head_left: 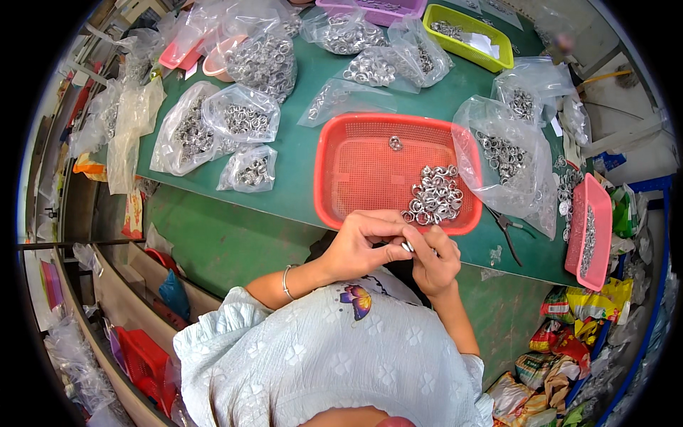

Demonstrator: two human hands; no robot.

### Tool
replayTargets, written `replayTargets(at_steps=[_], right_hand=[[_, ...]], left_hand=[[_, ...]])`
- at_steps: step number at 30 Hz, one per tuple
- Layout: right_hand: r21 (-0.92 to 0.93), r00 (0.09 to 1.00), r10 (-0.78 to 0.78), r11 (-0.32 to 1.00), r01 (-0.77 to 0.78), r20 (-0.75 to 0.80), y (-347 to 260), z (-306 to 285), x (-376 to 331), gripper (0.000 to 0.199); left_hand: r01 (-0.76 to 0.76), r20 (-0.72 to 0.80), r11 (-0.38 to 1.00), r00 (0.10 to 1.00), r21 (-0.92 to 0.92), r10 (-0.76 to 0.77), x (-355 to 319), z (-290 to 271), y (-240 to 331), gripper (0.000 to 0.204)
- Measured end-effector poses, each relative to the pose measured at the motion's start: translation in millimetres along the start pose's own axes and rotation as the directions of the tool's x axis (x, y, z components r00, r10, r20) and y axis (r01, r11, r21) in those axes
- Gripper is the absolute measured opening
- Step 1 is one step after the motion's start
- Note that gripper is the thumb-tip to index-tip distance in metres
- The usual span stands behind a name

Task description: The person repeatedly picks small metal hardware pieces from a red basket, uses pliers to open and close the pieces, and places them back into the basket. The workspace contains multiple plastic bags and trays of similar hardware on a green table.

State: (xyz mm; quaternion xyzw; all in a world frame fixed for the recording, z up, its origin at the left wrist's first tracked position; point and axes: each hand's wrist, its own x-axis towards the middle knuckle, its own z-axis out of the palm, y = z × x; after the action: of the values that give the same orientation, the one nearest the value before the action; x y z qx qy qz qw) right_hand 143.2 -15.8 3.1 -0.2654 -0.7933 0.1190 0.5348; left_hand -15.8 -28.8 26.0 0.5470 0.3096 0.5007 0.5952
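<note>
My left hand (pixel 365 243) and my right hand (pixel 435 262) meet close to my body, at the near edge of the table. Both are closed, fingertips together, around a small silver ring (pixel 407 247), mostly covered by the fingers. Just beyond them stands a red plastic basket (pixel 324 174) with a mesh bottom. A heap of silver rings (pixel 435 196) fills its near right part, and a few rings (pixel 395 144) lie apart toward its far side.
Clear bags of silver rings (pixel 247 121) crowd the green table (pixel 295 156). Right of the basket are another open bag (pixel 505 156), dark-handled pliers (pixel 506 228) and a pink basket (pixel 600 235) of small metal parts. A yellow-green basket (pixel 455 53) stands at the back.
</note>
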Motion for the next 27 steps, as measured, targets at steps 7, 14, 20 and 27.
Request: replayTargets(at_steps=[7,14,20,27], right_hand=[[0.014,0.997,0.079,0.997,-0.079,0.019,0,2,1,0.039],[0.169,0.918,0.388,0.902,-0.396,0.081,0,-2,0,0.034],[0.81,0.569,0.786,0.16,-0.565,0.241,0,-2,5,0.028],[0.751,0.484,0.829,0.126,-0.648,0.279,1,3,0,0.023]], left_hand=[[0.131,0.011,0.983,0.991,-0.131,-0.131,2,0,-1,0.024],[0.093,-0.005,0.977,0.995,-0.193,-0.096,11,-2,-8,0.026],[0.276,0.095,0.726,0.955,-0.63,-0.28,18,-10,-15,0.038],[0.284,0.149,0.539,0.948,-0.793,-0.281,16,-20,-30,0.038]])
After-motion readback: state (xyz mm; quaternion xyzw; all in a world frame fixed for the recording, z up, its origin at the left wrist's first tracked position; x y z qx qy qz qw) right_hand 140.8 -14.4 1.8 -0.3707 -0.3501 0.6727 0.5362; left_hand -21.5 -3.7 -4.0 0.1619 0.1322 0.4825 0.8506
